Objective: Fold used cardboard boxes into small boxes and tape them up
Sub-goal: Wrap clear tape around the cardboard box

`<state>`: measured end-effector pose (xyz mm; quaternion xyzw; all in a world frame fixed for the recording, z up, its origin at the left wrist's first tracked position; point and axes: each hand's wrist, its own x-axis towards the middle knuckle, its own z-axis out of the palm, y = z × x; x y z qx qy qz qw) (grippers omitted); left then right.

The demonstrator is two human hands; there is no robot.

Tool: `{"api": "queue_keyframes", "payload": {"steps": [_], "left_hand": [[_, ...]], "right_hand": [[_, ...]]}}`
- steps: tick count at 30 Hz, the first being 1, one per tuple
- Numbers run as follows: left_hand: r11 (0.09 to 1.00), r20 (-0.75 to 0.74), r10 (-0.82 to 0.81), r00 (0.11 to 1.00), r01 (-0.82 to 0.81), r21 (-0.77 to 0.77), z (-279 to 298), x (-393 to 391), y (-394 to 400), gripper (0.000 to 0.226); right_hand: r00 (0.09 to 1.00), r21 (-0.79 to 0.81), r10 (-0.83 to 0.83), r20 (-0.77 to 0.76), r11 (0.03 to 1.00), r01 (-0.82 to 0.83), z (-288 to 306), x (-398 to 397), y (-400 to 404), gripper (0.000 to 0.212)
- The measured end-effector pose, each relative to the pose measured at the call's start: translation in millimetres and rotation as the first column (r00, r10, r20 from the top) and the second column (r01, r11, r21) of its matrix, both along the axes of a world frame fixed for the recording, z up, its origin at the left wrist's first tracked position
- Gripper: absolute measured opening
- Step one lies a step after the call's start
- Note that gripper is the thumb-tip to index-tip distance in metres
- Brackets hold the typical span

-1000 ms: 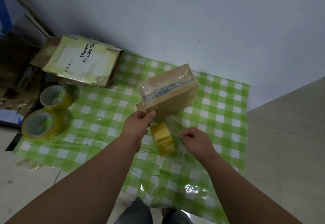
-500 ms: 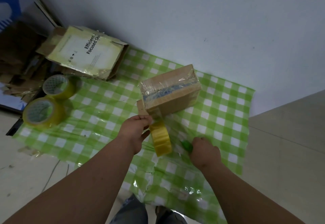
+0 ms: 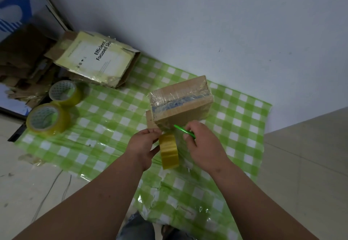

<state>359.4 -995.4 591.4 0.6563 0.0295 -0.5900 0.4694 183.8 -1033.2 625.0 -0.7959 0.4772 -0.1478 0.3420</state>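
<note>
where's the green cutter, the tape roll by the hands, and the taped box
green cutter [image 3: 183, 130], head view, on the bare shaft sticking out of the right hand
tape roll [image 3: 169, 151], head view, on its yellow outer band
taped box [image 3: 181, 98], head view, on its tape-covered top face

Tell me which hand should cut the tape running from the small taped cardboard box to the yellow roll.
Right. The right hand already grips the thin green cutter beside the small taped cardboard box; the left hand holds the yellow tape roll.
</note>
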Motion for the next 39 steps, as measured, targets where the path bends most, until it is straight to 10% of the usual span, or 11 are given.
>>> {"api": "queue_keyframes", "payload": {"steps": [39], "left_hand": [[0.994, 0.033, -0.048, 0.998, 0.052, -0.1, 11.8, -4.6, -4.2, 0.014]], "right_hand": [[0.931, -0.049, 0.199, -0.305, 0.973, -0.224, 32.0, 30.7, -29.9, 0.004]]}}
